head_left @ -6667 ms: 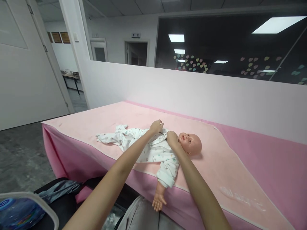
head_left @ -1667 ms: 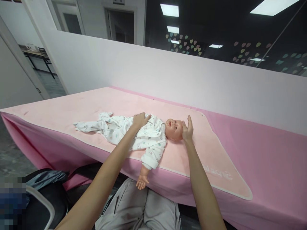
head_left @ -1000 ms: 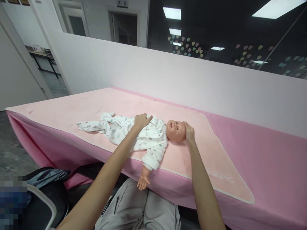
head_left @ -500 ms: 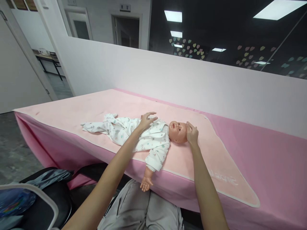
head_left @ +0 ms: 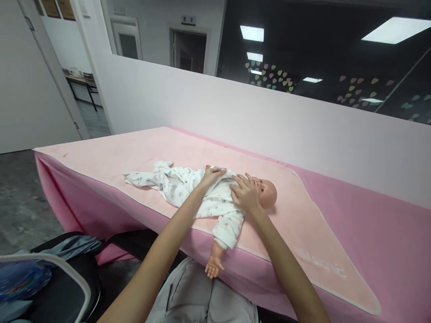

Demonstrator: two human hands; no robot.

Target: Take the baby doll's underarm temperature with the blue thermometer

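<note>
Head view: we see a bald, tan plastic baby doll (head_left: pixel 268 194) lying on its back on a pale pink, white-edged fabric mat (head_left: pixel 134 148), head to the right, legs of its outfit to the left. Mat covers much of a table (head_left: pixel 380 224) draped in darker pink cloth. Doll wears a white cotton outfit (head_left: pixel 215 204) with small coloured prints; its near arm reaches past the table edge, bare plastic hand hanging above the person's grey trousers (head_left: pixel 202 296).

Hands: left hand (head_left: pixel 211 175) is over the outfit's chest, fingers together and slightly bent; we can't tell if cloth is pinched. Right hand (head_left: pixel 245 192) is at the collar, fingers open and spread, hiding the lower part of the doll's face; we see nothing gripped in it, contact unclear.

Around: white wall (head_left: pixel 202 98) behind the table, black chair (head_left: pixel 76 278) lower left.
</note>
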